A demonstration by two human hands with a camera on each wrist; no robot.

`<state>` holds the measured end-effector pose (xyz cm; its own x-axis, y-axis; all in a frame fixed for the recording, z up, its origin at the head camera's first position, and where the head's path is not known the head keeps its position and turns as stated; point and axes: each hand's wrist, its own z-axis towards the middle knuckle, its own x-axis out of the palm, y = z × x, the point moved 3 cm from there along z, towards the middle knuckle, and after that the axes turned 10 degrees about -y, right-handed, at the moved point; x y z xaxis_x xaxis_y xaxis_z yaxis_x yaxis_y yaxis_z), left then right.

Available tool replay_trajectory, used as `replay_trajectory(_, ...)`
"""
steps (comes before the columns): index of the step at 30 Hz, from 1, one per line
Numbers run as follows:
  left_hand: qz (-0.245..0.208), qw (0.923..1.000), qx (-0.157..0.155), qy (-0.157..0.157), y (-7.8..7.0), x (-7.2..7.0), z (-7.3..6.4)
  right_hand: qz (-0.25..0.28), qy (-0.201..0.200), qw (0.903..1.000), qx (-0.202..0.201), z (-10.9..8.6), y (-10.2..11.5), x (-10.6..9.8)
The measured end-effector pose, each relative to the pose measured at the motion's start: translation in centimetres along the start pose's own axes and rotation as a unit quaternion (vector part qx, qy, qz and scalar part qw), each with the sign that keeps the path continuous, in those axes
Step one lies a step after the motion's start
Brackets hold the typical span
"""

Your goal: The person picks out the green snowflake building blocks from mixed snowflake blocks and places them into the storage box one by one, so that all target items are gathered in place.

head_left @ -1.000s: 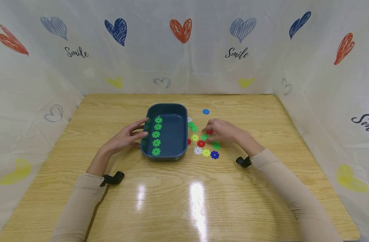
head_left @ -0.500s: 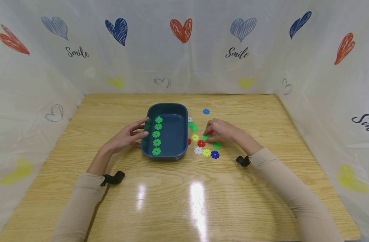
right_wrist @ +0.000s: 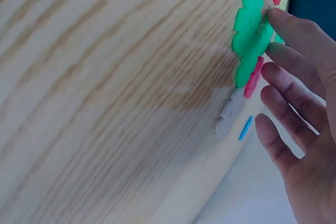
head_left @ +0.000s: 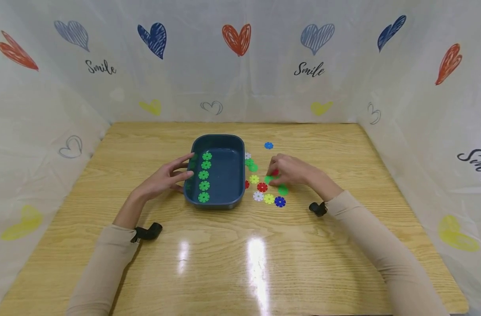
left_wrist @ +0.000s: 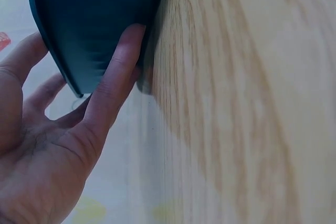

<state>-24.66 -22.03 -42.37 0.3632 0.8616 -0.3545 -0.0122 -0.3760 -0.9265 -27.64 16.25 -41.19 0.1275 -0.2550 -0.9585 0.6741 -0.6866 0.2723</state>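
A dark blue tray stands on the table with a column of green snowflake discs along its left side. My left hand rests against the tray's left wall, fingers spread and nearly straight; the left wrist view shows the thumb lying along the outside. To the tray's right, my right hand pinches a green snowflake disc between thumb and forefinger, low over the scattered discs. In the right wrist view this green disc overlaps another one. A red disc is partly hidden under the right hand.
Around the right hand lie red, white, yellow and dark blue discs. A light blue disc lies farther back. More green discs sit by the tray's right wall. A printed cloth stands behind the wooden table.
My right hand's fingertips have closed together around the green disc, with a slight shift of the hand. The left hand and tray stay put.
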Motion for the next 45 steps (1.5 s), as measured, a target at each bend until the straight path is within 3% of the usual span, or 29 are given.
replay_trajectory(13, -0.007, 1.0000, 0.000, 0.005, -0.2, 0.0, 0.0, -0.056, -0.008, 0.9979, -0.032, 0.6, 0.0, 0.4)
replay_trajectory(20, -0.007, 1.0000, 0.001, 0.002, -0.2, 0.0, -0.1, -0.030, -0.021, 0.9991, -0.021, 0.5, -0.2, 0.2)
replay_trajectory(25, -0.006, 1.0000, 0.001, 0.003, -0.2, 0.0, -0.1, 0.007, -0.033, 0.9994, 0.001, 0.9, -0.2, -1.2)
replay_trajectory(37, -0.001, 1.0000, 0.001, 0.004, -0.3, 0.1, 0.0, 0.038, -0.048, 0.9981, 0.000, 3.6, 0.2, -5.9)
replay_trajectory(45, -0.006, 1.0000, 0.001, 0.004, -0.3, 0.0, 0.0, 0.019, -0.072, 0.9970, -0.021, 6.6, 1.8, -8.3)
